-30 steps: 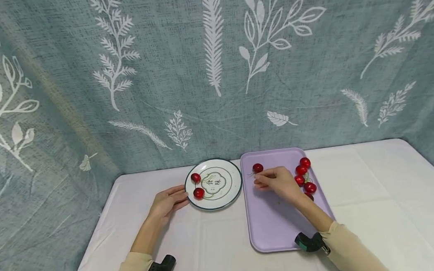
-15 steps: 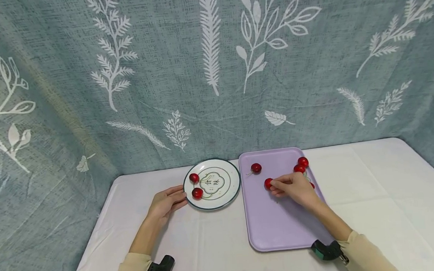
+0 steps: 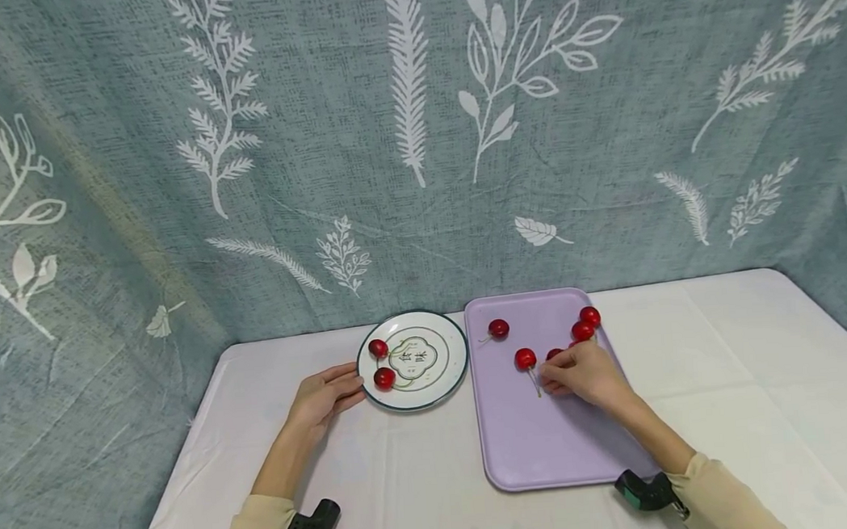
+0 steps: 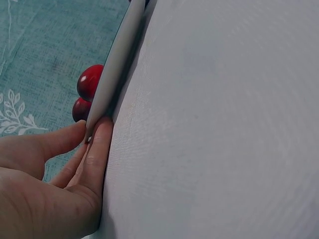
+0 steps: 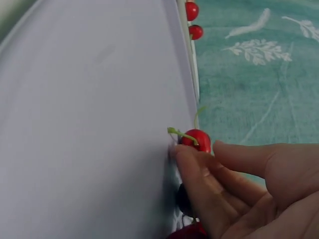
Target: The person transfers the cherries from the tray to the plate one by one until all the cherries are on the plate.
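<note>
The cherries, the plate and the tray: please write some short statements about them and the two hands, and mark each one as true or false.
1. Two cherries lie on the white plate. True.
2. The left hand holds a cherry. False: its fingertips touch the plate's rim, and it holds nothing.
3. The right hand rests over the purple tray. True.
4. The tray is to the left of the plate. False: it is to the right.
5. One cherry with a stem lies beside the right hand's fingertips. True.
</note>
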A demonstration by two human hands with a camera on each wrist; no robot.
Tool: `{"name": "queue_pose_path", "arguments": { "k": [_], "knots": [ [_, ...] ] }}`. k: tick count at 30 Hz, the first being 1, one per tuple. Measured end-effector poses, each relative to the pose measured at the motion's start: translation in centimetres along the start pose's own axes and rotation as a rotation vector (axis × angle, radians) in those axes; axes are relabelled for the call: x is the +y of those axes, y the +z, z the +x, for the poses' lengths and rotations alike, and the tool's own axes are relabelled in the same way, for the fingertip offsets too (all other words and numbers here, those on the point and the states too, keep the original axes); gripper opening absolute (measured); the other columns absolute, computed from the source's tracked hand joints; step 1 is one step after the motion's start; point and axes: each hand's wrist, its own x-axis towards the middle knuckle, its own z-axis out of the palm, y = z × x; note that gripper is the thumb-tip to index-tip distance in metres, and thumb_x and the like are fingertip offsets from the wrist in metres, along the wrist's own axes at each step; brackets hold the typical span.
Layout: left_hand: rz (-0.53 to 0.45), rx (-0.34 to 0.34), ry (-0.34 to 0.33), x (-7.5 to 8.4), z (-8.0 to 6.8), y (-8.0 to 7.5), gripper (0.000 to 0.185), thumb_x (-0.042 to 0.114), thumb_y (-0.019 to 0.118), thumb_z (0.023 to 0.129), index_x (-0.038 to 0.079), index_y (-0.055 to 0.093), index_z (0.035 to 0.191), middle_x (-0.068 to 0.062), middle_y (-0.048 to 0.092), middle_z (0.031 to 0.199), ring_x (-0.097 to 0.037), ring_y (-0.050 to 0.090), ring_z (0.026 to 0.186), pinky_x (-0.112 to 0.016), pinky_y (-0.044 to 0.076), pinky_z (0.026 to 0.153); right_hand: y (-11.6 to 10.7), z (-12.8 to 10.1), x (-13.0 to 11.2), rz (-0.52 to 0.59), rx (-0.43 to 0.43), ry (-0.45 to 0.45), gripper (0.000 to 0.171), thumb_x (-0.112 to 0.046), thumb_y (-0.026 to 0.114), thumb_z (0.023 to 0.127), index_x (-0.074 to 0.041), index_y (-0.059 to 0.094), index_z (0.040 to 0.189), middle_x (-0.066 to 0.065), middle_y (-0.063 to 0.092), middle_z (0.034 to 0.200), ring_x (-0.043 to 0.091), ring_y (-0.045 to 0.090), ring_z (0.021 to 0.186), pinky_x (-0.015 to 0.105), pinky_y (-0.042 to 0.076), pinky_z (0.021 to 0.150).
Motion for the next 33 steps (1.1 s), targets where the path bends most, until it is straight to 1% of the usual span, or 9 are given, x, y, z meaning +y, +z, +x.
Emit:
{"name": "queue_pose_path", "arguments": {
  "k": [3,7,10,14,23,29,33],
  "knots": [
    [0.0,0.002,-0.002,0.0,-0.1,0.1,0.048,-0.004,0.058,0.095,-0.011,0.043,0.14,-0.028,0.054,0.133,-0.011,0.069,0.087,-0.027,0.059,0.083,0.3,-0.1,-0.2,-0.05,0.004,0.007,0.014,-0.002,0.071,0.087,0.011,0.074,0.09,0.015,0.071,0.076,0.018,0.069,0.065,0.029,0.062,0.06],
    [0.001,-0.003,0.002,0.1,-0.2,0.1,0.047,-0.004,0.057,0.096,-0.011,0.043,0.14,-0.029,0.053,0.134,-0.012,0.069,0.088,-0.027,0.059,0.084,0.6,-0.1,-0.4,-0.081,0.015,0.025,0.012,-0.003,0.074,0.085,0.009,0.075,0.085,0.011,0.069,0.071,0.016,0.067,0.062,0.028,0.062,0.058],
    [0.005,-0.002,0.006,0.1,-0.2,0.1,0.047,-0.004,0.057,0.096,-0.011,0.043,0.14,-0.029,0.053,0.134,-0.011,0.069,0.087,-0.027,0.059,0.084,0.9,-0.1,-0.5,-0.12,0.021,0.026,0.012,-0.006,0.076,0.084,0.006,0.076,0.083,0.009,0.068,0.067,0.014,0.066,0.059,0.027,0.061,0.056],
    [0.004,0.003,0.004,0.2,-0.2,0.1,0.047,-0.004,0.057,0.096,-0.011,0.043,0.14,-0.029,0.053,0.134,-0.011,0.069,0.087,-0.027,0.059,0.084,1.3,0.0,-0.6,-0.171,0.029,0.021,0.014,-0.01,0.079,0.082,0.004,0.077,0.083,0.006,0.068,0.066,0.014,0.065,0.056,0.027,0.06,0.054],
    [0.004,0.009,0.009,0.0,-0.2,0.1,0.047,-0.004,0.057,0.096,-0.011,0.044,0.14,-0.029,0.053,0.135,-0.012,0.069,0.087,-0.027,0.059,0.083,1.8,0.2,-0.9,-0.177,0.018,0.064,0.015,-0.009,0.079,0.083,0.005,0.076,0.082,0.007,0.069,0.065,0.016,0.067,0.056,0.027,0.06,0.052],
    [-0.003,0.006,0.015,0.0,-0.2,0.2,0.046,-0.005,0.057,0.095,-0.011,0.044,0.139,-0.029,0.054,0.133,-0.011,0.068,0.087,-0.027,0.059,0.083,1.6,0.4,-0.6,-0.152,0.002,0.057,0.014,-0.007,0.077,0.084,0.007,0.076,0.085,0.009,0.069,0.067,0.017,0.068,0.057,0.028,0.061,0.054],
    [-0.007,0.007,0.02,-0.1,-0.2,0.1,0.047,-0.005,0.057,0.095,-0.012,0.044,0.139,-0.029,0.055,0.133,-0.011,0.068,0.088,-0.027,0.059,0.083,1.6,0.2,-0.7,-0.164,0.013,0.027,0.013,-0.006,0.076,0.084,0.006,0.076,0.085,0.009,0.07,0.069,0.017,0.067,0.058,0.028,0.061,0.055]
  ]
}}
